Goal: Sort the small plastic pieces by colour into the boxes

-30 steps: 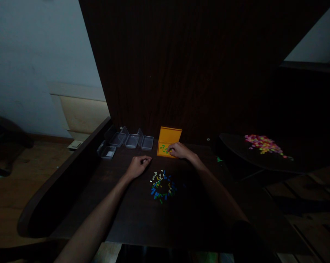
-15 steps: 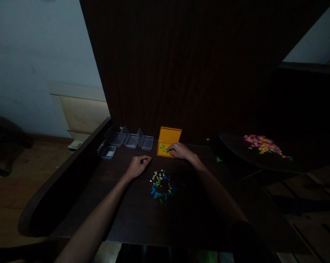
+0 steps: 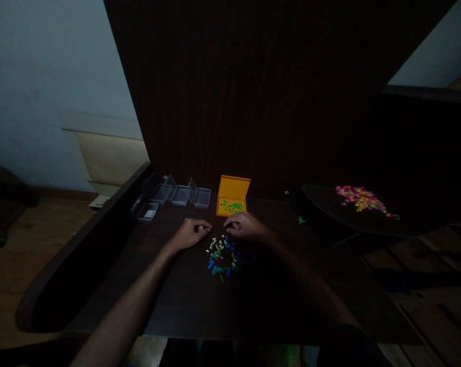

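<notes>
My left hand [image 3: 193, 233] rests on the dark table with curled fingers. Its thumb and index finger close together at the tips; anything between them is too small to make out. Opposite it, my right hand [image 3: 246, 226] hovers in front of an open yellow box [image 3: 234, 187], fingers bent and tips slightly apart, nothing visible between them. Small green pieces [image 3: 231, 206] lie scattered inside the box. Just nearer than both hands, a loose ring of tiny blue, green, yellow and white pieces [image 3: 215, 266] spreads over the table.
Several clear plastic cases [image 3: 181, 195] with raised lids line the back left, one [image 3: 148, 211] holding a white piece. A pink, yellow and purple heap [image 3: 362, 199] lies on a shelf at right. A raised dark panel [image 3: 87, 244] borders the table's left side.
My right hand has come out of the yellow box and moved toward me, uncovering more green pieces. My left hand stays nearly in place. The whole view has shifted slightly.
</notes>
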`<state>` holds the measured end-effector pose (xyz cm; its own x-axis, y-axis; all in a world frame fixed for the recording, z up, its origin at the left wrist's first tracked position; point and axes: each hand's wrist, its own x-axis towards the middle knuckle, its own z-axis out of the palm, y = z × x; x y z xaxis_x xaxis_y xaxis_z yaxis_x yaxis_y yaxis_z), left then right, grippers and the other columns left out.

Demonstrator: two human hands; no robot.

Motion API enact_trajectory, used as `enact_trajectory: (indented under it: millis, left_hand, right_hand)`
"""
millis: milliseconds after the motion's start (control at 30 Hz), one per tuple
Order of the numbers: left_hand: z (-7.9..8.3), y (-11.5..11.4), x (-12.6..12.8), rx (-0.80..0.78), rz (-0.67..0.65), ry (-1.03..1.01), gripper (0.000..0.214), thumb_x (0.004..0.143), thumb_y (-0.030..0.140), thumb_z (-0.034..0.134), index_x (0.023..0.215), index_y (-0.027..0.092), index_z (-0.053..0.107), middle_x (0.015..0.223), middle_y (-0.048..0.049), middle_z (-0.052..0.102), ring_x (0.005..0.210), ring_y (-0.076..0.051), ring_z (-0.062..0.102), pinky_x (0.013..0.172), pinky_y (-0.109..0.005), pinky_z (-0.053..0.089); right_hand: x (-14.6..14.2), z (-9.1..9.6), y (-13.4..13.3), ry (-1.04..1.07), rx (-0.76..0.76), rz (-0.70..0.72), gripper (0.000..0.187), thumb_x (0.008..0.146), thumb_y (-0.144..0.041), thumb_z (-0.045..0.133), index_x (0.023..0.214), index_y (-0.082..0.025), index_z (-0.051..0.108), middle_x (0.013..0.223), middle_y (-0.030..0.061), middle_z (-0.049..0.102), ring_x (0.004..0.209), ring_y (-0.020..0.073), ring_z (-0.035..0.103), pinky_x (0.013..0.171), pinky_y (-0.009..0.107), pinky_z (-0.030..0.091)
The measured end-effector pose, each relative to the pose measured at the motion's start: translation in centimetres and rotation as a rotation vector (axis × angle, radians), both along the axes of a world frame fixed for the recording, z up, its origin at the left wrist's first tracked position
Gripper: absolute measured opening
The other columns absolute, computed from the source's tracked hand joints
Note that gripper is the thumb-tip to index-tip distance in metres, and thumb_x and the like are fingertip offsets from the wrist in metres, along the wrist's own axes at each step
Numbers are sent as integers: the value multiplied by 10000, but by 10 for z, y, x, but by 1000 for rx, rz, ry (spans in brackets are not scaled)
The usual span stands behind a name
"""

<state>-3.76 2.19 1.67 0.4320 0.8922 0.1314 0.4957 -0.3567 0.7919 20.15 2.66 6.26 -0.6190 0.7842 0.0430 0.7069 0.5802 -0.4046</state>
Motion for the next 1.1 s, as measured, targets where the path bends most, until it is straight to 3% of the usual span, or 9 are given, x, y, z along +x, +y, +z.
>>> enact_trajectory:
  millis: [167,367,700,1100]
  left_hand:
    - [11,-12,-1,-82,-244,64,251,765,302,612,881,140,765,515,54,411,482,-68,337,475,-178,254]
    - [14,-21,3,-60,-407,109,206,698,170,620,844,141,762,544,54,439,493,-60,371,486,-173,284]
    - [14,-24,6,-15,-421,161,260,672,106,591,851,164,769,563,35,532,505,-70,447,497,-167,320]
    - [13,-24,8,-17,-389,164,242,665,93,582,814,162,759,587,28,574,521,-75,485,503,-161,334]
  right_hand:
    - [-13,-20,-31,0,23,139,174,790,-202,629,932,-216,729,739,-3,662,657,121,553,651,227,360]
    - [-16,-29,-43,-50,8,210,150,790,-175,612,884,-200,726,755,10,687,665,125,585,616,220,354]
    - [-9,-28,-51,-84,-21,158,140,803,-182,596,896,-188,700,836,34,718,721,145,630,623,230,351]
    - [-12,-25,-50,-130,-40,116,120,786,-210,626,886,-204,692,736,5,679,636,124,569,581,222,303]
